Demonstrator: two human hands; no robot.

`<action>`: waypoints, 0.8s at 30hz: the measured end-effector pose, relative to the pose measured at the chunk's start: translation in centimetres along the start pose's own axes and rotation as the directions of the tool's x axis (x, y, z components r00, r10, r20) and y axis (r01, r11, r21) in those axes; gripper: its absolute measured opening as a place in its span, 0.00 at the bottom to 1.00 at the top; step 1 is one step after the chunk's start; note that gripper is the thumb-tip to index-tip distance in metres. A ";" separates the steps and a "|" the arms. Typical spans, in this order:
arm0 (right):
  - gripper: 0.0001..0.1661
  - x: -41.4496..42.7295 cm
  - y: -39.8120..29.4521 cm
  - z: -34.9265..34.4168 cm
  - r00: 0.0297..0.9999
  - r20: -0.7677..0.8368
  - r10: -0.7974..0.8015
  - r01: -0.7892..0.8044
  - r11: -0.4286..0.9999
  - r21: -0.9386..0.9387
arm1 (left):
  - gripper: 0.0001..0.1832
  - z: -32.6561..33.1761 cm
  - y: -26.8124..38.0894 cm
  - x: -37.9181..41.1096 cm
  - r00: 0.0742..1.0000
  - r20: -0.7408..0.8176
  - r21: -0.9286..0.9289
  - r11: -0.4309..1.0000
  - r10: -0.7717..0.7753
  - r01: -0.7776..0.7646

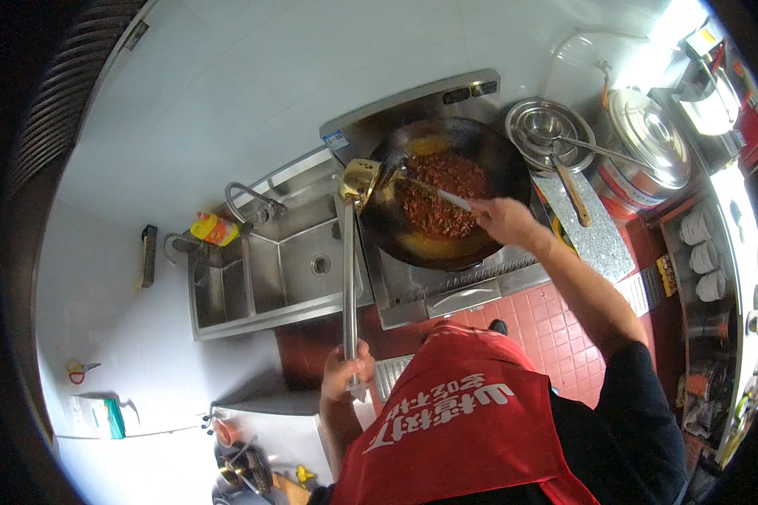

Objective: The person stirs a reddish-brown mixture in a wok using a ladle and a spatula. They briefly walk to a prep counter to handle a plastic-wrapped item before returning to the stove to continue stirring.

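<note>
In my left hand [348, 371] is the lower end of a ladle's long metal handle. The ladle's deep bowl [359, 178], coated with yellowish oil, is at the left rim of a large dark wok [505, 170]. My right hand [510, 221] grips the handle of a metal utensil [439, 193], probably a wok spatula. Its far end reaches into the wok, and its tip is hard to make out. A reddish-brown minced mixture [448, 170] covers the wok's middle, with yellow oil around it. The wok sits on a stainless steel stove [410, 281].
Left of the stove is a stainless steel double sink [297, 259] with a faucet [252, 205] and a yellow bottle [215, 229]. On the right, a wooden-handled strainer [571, 192] and metal bowls [518, 126] sit on a speckled counter [597, 221]. A lidded bucket [644, 142] stands beyond.
</note>
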State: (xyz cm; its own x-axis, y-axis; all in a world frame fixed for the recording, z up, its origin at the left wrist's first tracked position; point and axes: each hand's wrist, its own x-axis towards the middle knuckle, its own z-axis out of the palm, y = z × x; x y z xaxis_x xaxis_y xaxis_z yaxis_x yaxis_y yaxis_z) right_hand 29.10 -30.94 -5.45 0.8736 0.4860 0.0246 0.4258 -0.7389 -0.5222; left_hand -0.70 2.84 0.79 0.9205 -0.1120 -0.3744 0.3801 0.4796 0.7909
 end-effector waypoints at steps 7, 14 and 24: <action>0.24 5.0 4.7 -3.7 0.989 0.048 -0.140 0.148 0.931 -0.335 | 0.17 2.1 -0.3 -0.2 0.998 -0.068 0.029 1.000 -0.006 0.008; 0.21 -1.9 6.6 1.2 0.995 -0.083 0.045 -0.060 0.982 -0.178 | 0.14 0.3 -0.8 1.3 0.998 0.038 -0.055 0.998 -0.040 0.042; 0.25 -16.0 -3.5 -1.6 0.925 0.042 0.377 -0.376 0.896 0.236 | 0.14 -0.5 0.8 2.8 0.993 0.002 -0.049 0.992 -0.115 0.115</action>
State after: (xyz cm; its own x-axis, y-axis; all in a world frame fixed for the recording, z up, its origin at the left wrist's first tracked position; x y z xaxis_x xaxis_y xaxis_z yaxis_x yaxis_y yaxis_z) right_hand 14.06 -36.88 -2.65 0.9591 0.1907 -0.2094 -0.0022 -0.7343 -0.6788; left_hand 2.14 3.31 0.14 0.8709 -0.1681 -0.4618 0.4783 0.5058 0.7179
